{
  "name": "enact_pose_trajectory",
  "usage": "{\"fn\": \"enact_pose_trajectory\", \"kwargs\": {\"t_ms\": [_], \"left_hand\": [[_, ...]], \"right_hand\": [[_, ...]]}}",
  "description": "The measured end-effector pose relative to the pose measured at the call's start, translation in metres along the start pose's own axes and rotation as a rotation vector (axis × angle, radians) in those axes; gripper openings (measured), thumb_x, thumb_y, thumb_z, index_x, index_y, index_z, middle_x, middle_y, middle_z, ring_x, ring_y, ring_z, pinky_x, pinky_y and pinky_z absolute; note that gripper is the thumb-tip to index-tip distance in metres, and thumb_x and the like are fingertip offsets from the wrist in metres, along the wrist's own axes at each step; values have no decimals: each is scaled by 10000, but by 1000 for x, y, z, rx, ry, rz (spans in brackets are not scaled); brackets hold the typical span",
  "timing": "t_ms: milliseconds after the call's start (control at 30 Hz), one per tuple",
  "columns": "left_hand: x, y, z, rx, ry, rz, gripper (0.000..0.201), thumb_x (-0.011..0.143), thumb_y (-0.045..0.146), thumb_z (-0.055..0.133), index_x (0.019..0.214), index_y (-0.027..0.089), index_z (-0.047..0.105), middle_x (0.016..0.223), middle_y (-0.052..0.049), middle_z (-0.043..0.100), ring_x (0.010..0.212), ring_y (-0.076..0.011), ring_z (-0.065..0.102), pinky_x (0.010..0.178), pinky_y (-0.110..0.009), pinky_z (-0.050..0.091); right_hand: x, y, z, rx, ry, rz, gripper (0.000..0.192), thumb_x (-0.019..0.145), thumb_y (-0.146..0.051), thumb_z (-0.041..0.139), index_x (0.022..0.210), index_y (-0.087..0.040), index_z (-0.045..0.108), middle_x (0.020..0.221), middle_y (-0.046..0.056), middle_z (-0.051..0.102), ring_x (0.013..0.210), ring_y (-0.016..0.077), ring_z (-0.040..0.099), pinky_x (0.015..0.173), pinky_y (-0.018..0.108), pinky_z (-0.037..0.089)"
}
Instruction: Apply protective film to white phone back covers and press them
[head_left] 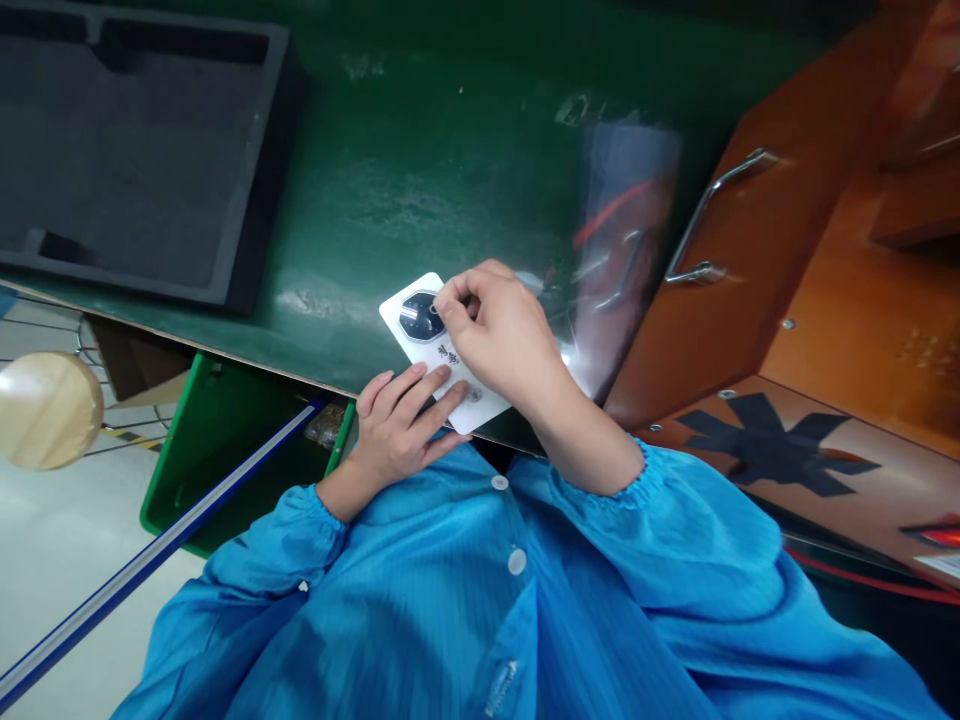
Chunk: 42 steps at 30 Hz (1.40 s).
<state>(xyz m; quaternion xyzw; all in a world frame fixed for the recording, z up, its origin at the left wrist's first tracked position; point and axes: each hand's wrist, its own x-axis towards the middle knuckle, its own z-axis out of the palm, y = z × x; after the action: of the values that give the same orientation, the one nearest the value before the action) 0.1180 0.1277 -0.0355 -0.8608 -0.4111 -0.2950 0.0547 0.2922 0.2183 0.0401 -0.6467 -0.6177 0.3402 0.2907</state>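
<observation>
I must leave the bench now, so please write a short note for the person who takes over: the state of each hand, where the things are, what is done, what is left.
Left hand: flat, fingers pressing the near end of the white phone back cover at the edge of the green table.
Right hand: fingertips pinched at the dark camera module on the cover.
A clear film sheet lies right of the hands; a black foam tray sits far left.
Done: cover held steady on the table. Left: whatever the pinch at the module is doing; too small to tell.
</observation>
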Motion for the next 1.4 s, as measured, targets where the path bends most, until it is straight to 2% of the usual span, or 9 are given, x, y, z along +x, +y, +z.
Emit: {"fn": "enact_pose_trajectory", "kwargs": {"t_ms": [167, 300, 567, 700, 800, 1100, 1267, 1400], "left_hand": [[1, -1, 0, -7, 18, 17, 514, 1017, 628, 610, 1385, 285, 721, 1334, -50, 770, 1272, -249, 666, 1165, -413, 375], [0, -1, 1, -34, 6, 18, 581, 983, 619, 672, 1443, 264, 683, 1340, -66, 765, 1291, -263, 650, 1195, -421, 355], [-6, 0, 3, -49, -31, -51, 560, 1006, 645, 602, 1510, 403, 615, 1406, -14, 733, 1307, -266, 650, 1210, -426, 322], [-4, 0, 2, -88, -5, -41, 626, 985, 626, 657, 1551, 371, 577, 1401, -22, 736, 1320, -261, 638, 1206, -411, 332], [-2, 0, 1, -57, 12, -11, 604, 1000, 615, 639, 1531, 329, 604, 1376, -37, 749, 1296, -255, 650, 1191, -407, 354], [-8, 0, 4, -56, -31, -59, 567, 989, 641, 630, 1501, 398, 623, 1406, -10, 733, 1310, -261, 647, 1211, -412, 319], [-6, 0, 2, -60, -27, -44, 584, 982, 626, 660, 1504, 369, 623, 1410, -22, 733, 1327, -264, 641, 1201, -413, 331], [-4, 0, 0, -49, -11, -20, 562, 975, 609, 686, 1459, 323, 670, 1404, -50, 733, 1321, -267, 643, 1185, -416, 351]], "right_hand": [[3, 1, 2, -68, 6, -18, 140, 987, -195, 591, 860, -203, 647, 1018, 81, 654, 984, 240, 625, 917, 392, 488], [4, 5, 5, -101, 51, -53, 142, 989, -197, 575, 863, -210, 639, 1019, 87, 653, 997, 253, 621, 921, 402, 488], [4, 9, 12, -165, 115, -90, 158, 994, -214, 542, 867, -212, 636, 1038, 107, 663, 1034, 274, 618, 944, 436, 492], [4, 9, 13, -172, 132, -91, 151, 983, -211, 538, 868, -213, 637, 1042, 109, 665, 1036, 276, 619, 938, 439, 495], [4, 8, 13, -176, 126, -78, 155, 991, -214, 536, 875, -208, 638, 1051, 115, 664, 1045, 280, 620, 938, 440, 497], [3, 5, 13, -205, 129, -78, 129, 979, -190, 576, 859, -226, 608, 1075, 123, 673, 1083, 309, 626, 953, 462, 505], [3, 7, 14, -201, 133, -92, 111, 985, -185, 571, 886, -217, 610, 1095, 123, 665, 1104, 292, 625, 968, 436, 501], [5, 8, 15, -200, 161, -112, 105, 918, -143, 589, 990, -213, 619, 1099, 110, 659, 1092, 302, 622, 934, 445, 512]]}}
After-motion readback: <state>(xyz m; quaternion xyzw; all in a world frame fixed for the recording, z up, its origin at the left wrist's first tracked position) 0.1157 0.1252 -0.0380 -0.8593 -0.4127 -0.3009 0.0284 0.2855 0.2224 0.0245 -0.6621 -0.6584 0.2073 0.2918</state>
